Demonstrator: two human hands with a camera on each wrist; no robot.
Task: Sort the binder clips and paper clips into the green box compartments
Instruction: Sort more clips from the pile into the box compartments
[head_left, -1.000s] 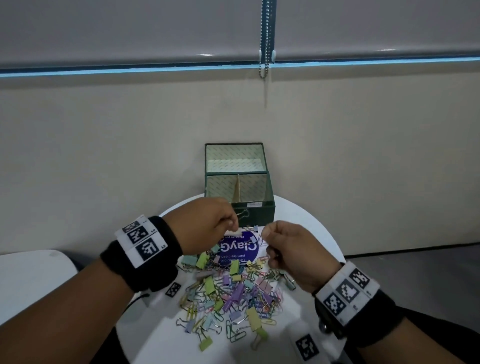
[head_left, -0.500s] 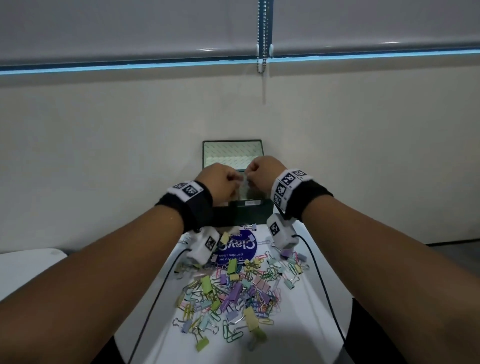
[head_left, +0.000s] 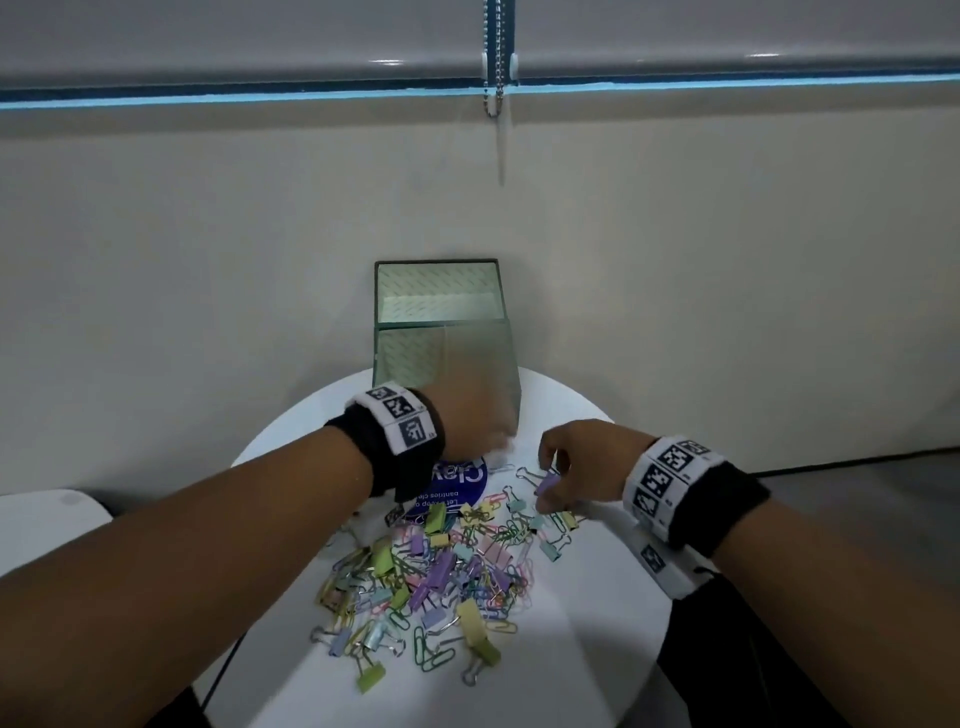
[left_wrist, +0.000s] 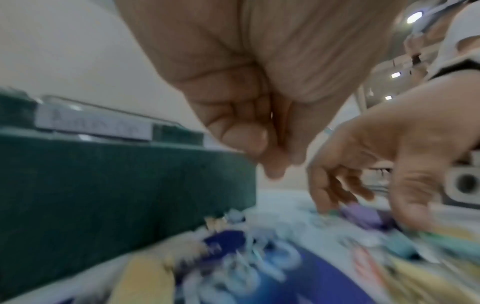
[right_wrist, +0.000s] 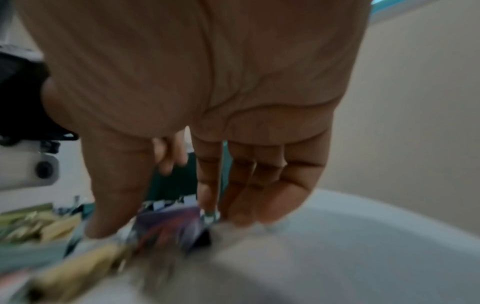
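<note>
Both hands have come back down from the green box (head_left: 447, 358). The left hand (head_left: 480, 421) is blurred, fingers bunched, grasp unclear. The right hand (head_left: 582, 465) reaches, fingers extended, into the clips (head_left: 441, 571) on the round white table (head_left: 597, 649) by a beige wall (head_left: 208, 260).

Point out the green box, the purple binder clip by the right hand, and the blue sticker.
green box (head_left: 511, 382): head view, right side wall.
purple binder clip (head_left: 546, 484): head view, its body.
blue sticker (head_left: 462, 488): head view, upper printed part.

The person is wearing black fabric wristbands (head_left: 387, 452) with white square-coded marker strips (head_left: 670, 480), white camera modules (head_left: 667, 564) hanging beneath each wrist.
</note>
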